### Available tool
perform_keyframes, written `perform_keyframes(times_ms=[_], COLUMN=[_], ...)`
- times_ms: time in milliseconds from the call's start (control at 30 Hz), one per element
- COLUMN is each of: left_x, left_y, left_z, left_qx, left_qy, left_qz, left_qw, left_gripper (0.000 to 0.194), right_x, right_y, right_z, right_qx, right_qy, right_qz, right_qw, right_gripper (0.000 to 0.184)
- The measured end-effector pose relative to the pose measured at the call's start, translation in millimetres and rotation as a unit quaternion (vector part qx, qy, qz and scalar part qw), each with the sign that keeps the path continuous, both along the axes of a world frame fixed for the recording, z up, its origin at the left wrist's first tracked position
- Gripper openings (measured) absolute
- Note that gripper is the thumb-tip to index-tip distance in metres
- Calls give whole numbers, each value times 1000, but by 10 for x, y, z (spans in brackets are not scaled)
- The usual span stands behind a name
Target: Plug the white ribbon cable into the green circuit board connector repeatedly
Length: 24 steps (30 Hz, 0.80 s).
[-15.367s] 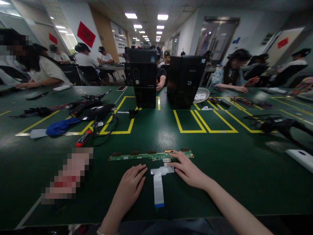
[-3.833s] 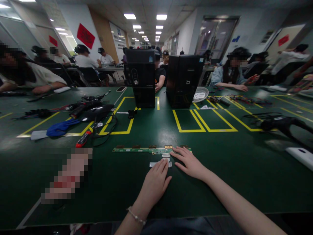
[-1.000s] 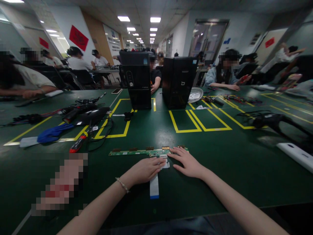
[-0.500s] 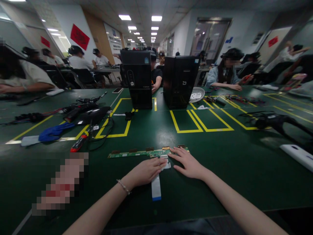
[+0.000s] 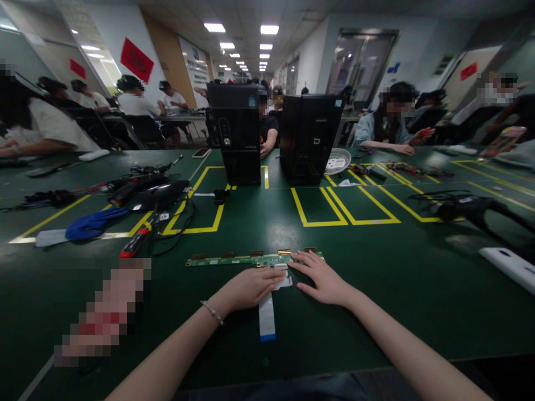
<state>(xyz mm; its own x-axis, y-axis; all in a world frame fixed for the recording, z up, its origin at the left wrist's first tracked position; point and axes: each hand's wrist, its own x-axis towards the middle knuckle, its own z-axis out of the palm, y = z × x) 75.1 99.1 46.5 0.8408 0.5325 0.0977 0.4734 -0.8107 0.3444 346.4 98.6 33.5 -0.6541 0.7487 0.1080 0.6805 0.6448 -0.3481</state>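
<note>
A long, narrow green circuit board lies crosswise on the table before me. From the connector at its middle a white flat ribbon cable runs toward me, its near end blue. Over the cable, just below the connector, is my left hand. Its fingers are closed together on the cable, and their tips hide part of it. My right hand lies palm down with fingers spread, the fingertips resting on the right part of the board. Its thumb is apart from the cable.
Two black computer towers stand beyond the board. A red-and-black screwdriver, a blue glove and dark cables lie at left. At right are a white device and a black stand-like object. People sit around the far tables.
My left hand has shifted very slightly at the cable. The board and my right hand show no visible movement.
</note>
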Motion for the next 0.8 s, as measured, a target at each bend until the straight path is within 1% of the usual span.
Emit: perform_keyframes(times_ms=[300, 567, 633, 700, 800], left_x=[0, 40, 40, 19, -62], left_y=[26, -42, -66, -86, -129], left_z=[11, -39, -36, -2, 101], left_qx=[8, 28, 22, 21, 43], left_qy=[-14, -22, -24, -30, -52], left_qz=[-15, 8, 16, 34, 88], left_qw=[1000, 999, 999, 999, 994], left_gripper=[39, 39, 39, 41, 41], right_x=[3, 0, -5, -10, -14], right_y=[5, -2, -2, -1, 1], right_z=[-21, -39, -48, -57, -65], right_qx=[5, 16, 20, 21, 19], right_qy=[3, 7, 5, -1, -10], right_qz=[3, -2, -3, -5, -3], right_qw=[1000, 1000, 1000, 1000, 1000], right_gripper=[58, 56, 56, 56, 56])
